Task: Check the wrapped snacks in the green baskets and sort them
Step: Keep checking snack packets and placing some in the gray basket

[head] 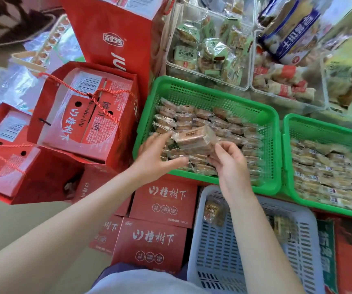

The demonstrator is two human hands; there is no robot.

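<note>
1. Nearest the person, a pale lattice basket [245, 251] is sitting just below the green ones, with one wrapped snack [213, 213] lying in its far left corner and another dimly showing behind the right forearm. It is probably serving as the place for checked or set-aside pieces, being within easy reach of both hands.
2. Beside it on the left, red cartons [149, 240] are lying flat.
3. The right hand [230, 160] is pinching the near right corner of a clear-wrapped snack pack [194, 139] between thumb and fingertips, lifting it just above the left green basket [202, 92].
4. The left hand [156, 153] is meeting the pack's left end with its fingertips, fingers mostly extended and thumb stretched out below; it seems to be steadying the pack rather than clamping it, so that the label is facing up for reading.
5. Under the pack, the rest of the wrapped snacks [224, 124] are lying in tidy rows, which should be making single pieces easy to pick out.
6. To the right, a second green basket [319, 126] is holding paler wrapped pieces, awaiting their check.
7. To the left, red gift bags [86, 107] with rope handles are standing open.
8. Farthest off, clear bins [209, 43] are holding green-wrapped and red-banded snacks.
</note>
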